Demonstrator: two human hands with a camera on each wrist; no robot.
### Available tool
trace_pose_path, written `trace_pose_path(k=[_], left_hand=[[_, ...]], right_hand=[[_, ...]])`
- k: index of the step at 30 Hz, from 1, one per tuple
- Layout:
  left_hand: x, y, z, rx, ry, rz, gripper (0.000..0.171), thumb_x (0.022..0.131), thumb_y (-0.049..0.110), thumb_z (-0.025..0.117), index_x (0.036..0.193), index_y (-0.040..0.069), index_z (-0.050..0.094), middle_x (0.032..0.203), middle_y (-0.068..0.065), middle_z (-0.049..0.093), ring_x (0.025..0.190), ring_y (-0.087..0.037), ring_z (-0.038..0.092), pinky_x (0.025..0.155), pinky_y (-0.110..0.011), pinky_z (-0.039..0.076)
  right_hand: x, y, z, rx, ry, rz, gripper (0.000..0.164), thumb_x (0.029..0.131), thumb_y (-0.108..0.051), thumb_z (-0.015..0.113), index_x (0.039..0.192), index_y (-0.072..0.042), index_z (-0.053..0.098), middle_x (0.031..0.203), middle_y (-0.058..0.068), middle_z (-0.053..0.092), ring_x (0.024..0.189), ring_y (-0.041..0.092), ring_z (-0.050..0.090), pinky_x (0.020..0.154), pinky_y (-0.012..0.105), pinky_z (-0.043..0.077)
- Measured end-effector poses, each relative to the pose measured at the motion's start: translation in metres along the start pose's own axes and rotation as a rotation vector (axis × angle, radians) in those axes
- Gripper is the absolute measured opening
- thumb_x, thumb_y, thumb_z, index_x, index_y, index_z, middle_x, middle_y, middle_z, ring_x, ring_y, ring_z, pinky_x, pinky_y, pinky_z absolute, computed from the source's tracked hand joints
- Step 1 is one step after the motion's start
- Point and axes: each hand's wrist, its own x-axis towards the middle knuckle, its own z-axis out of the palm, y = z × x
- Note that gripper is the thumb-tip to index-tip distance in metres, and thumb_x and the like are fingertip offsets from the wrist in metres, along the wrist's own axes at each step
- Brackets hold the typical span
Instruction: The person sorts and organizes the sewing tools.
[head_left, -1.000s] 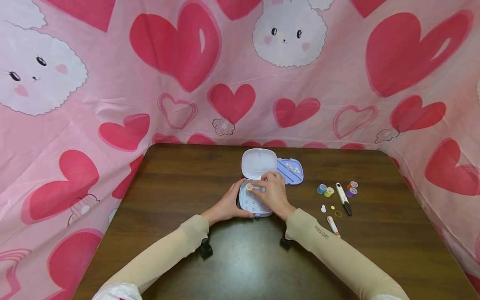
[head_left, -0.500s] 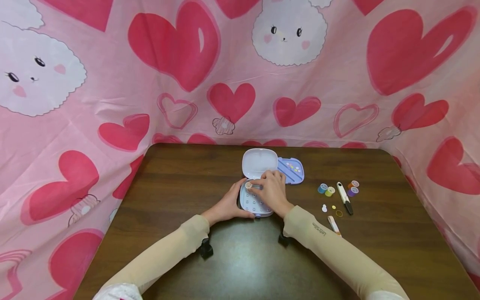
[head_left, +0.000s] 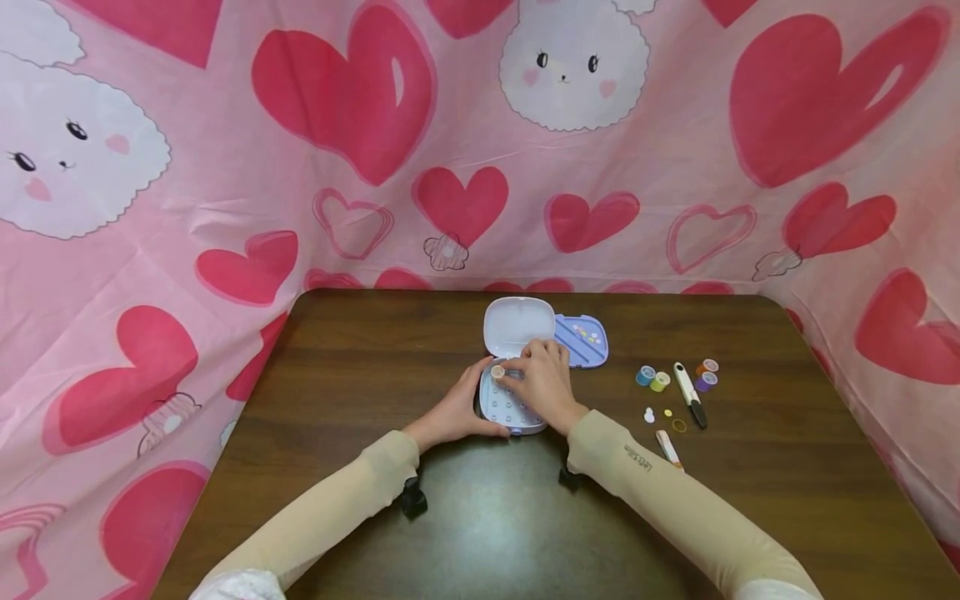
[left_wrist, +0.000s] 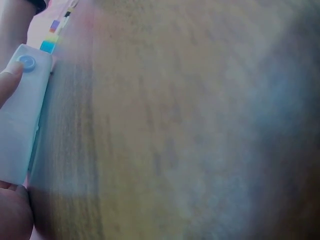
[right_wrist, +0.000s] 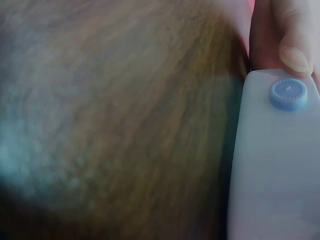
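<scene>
A small white sewing box (head_left: 517,427) stands near the middle of the table, its lid (head_left: 519,325) tipped back and its pegged inside showing. My left hand (head_left: 456,410) grips the box along its left side, thumb at the front. Between the thumb and index finger of my right hand (head_left: 546,383) is a pale thread spool (head_left: 498,372), pinched over the back left of the box. In the left wrist view the front wall carries a round blue button (left_wrist: 26,63) with a thumb against it. The right wrist view shows the same button (right_wrist: 288,94) below a thumb.
Behind the box lies a lilac tray (head_left: 592,357) holding small buttons. To the right are several spools (head_left: 660,382), a white tool with a black end (head_left: 690,396), a white snowman-shaped piece (head_left: 649,415), a thin ring (head_left: 678,425) and an orange-white stick (head_left: 669,450).
The pinched spool has shifted only very slightly over the back left of the box. My left hand keeps its grip; the loose items lie as before.
</scene>
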Motion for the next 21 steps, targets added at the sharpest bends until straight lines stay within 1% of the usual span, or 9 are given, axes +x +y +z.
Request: trace_pose_path(k=[6, 11, 16, 21], left_hand=[[0.0014, -0.0008, -0.0001, 0.001, 0.006, 0.006, 0.123, 0.075, 0.027, 0.097, 0.166, 0.011, 0.016, 0.165, -0.018, 0.026, 0.146, -0.031, 0.037, 0.121, -0.051, 0.032], [0.0016, -0.0014, 0.0008, -0.002, 0.009, 0.002, 0.123, 0.075, 0.028, 0.097, 0.166, 0.012, 0.016, 0.165, -0.018, 0.027, 0.145, -0.031, 0.037, 0.121, -0.051, 0.032], [0.0016, -0.0031, 0.0014, -0.002, 0.011, -0.002, 0.123, 0.075, 0.029, 0.097, 0.166, 0.012, 0.016, 0.164, -0.018, 0.027, 0.144, -0.031, 0.038, 0.121, -0.051, 0.032], [0.0016, -0.0039, 0.001, 0.005, 0.01, 0.0, 0.123, 0.075, 0.03, 0.096, 0.166, 0.013, 0.016, 0.164, -0.017, 0.027, 0.144, -0.031, 0.038, 0.121, -0.052, 0.032]], right_hand=[[-0.0015, -0.0005, -0.0019, -0.024, 0.016, -0.033, 0.026, 0.089, -0.038, 0.084, 0.11, -0.021, 0.085, 0.093, 0.003, 0.048, 0.095, 0.027, 0.04, 0.095, 0.055, 0.033], [-0.0029, -0.0006, -0.0011, -0.021, 0.033, -0.039, 0.024, 0.089, -0.037, 0.084, 0.107, -0.021, 0.085, 0.092, 0.003, 0.049, 0.096, 0.027, 0.041, 0.096, 0.055, 0.033], [-0.0031, 0.0001, -0.0009, -0.017, 0.027, -0.046, 0.024, 0.089, -0.036, 0.084, 0.107, -0.02, 0.085, 0.093, 0.002, 0.05, 0.098, 0.026, 0.041, 0.097, 0.055, 0.033], [-0.0023, 0.0, -0.0022, -0.015, 0.014, -0.057, 0.025, 0.088, -0.035, 0.085, 0.106, -0.018, 0.085, 0.096, 0.003, 0.056, 0.103, 0.028, 0.045, 0.102, 0.057, 0.033]])
